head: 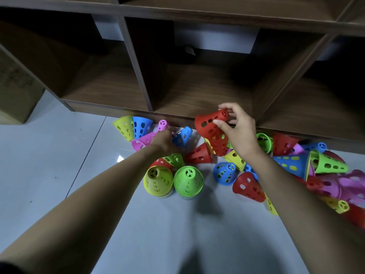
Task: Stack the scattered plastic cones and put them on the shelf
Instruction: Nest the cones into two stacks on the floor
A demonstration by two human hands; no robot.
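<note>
Several perforated plastic cones in red, blue, green, yellow and pink lie scattered on the pale floor in front of a brown wooden shelf (197, 91). My right hand (237, 129) holds a red cone (212, 127) up by its narrow top, above the pile. My left hand (165, 141) reaches down among a pink cone (144, 140) and a blue cone (183, 136); whether its fingers grip the blue one is hidden. Two upright stacks stand close to me, one topped yellow (158, 179), one topped green (188, 179).
The shelf has open cubbies; the middle one is right behind my hands. A cardboard box (15, 88) stands at the far left. A dense heap of cones (325, 175) spreads to the right. Bare floor tiles (59, 155) lie to the left and toward me.
</note>
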